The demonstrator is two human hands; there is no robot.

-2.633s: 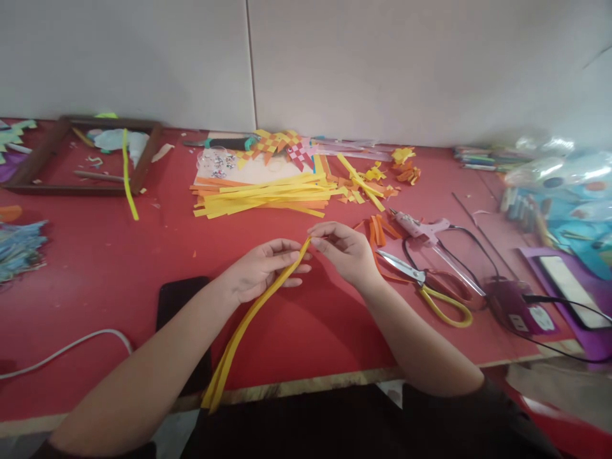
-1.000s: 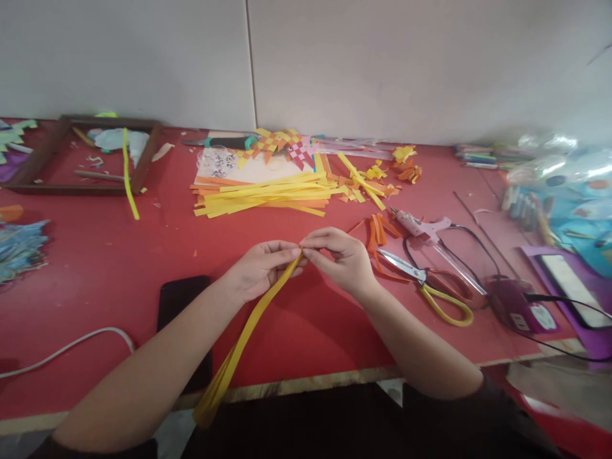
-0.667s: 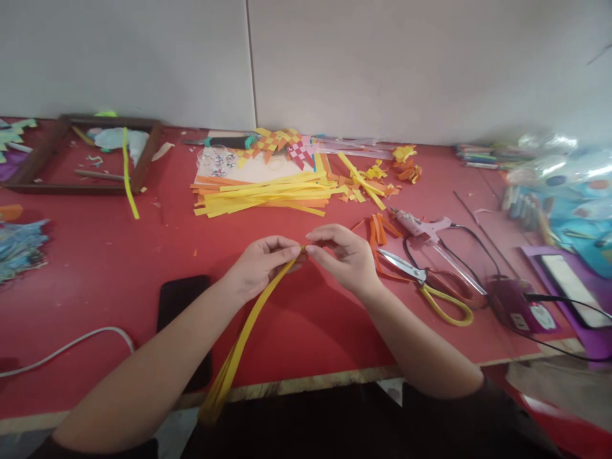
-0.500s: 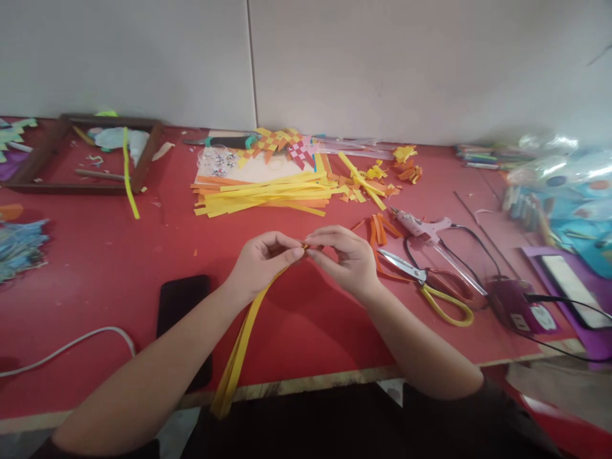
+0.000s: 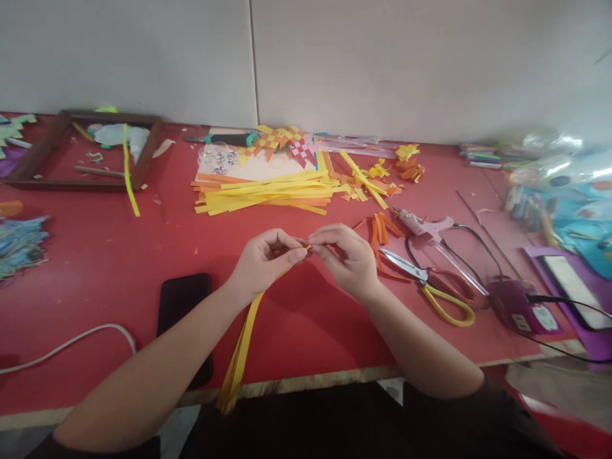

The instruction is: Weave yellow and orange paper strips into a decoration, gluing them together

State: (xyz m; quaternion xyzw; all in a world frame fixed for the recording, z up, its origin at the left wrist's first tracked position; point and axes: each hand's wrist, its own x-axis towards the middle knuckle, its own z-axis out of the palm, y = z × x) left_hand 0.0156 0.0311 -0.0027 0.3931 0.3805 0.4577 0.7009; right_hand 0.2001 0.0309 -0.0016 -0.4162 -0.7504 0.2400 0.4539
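My left hand (image 5: pixel 268 260) pinches the upper end of some long yellow paper strips (image 5: pixel 245 341), which trail down past the table's front edge. Facing it, my right hand (image 5: pixel 347 258) has its thumb and fingertips pressed together on the same end, where a small bit of yellow shows between both hands. The fold there is too small to make out. Just beyond my hands lies a pile of flat yellow and orange paper strips (image 5: pixel 268 193). Orange strips (image 5: pixel 379 231) and scissors (image 5: pixel 406 264) with red and yellow handles are right of my right hand.
A pink glue gun (image 5: pixel 423 226) with black cables lies at the right, near a purple box (image 5: pixel 521 306). A black phone (image 5: pixel 184 303) is under my left forearm. At the back are woven paper pieces (image 5: pixel 277 140) and a brown wooden frame (image 5: pixel 71 187).
Both hands stay together at the strips' end, my fingertips shifting slightly. A little more yellow shows at the pinch, and the hanging strips have swung slightly right.
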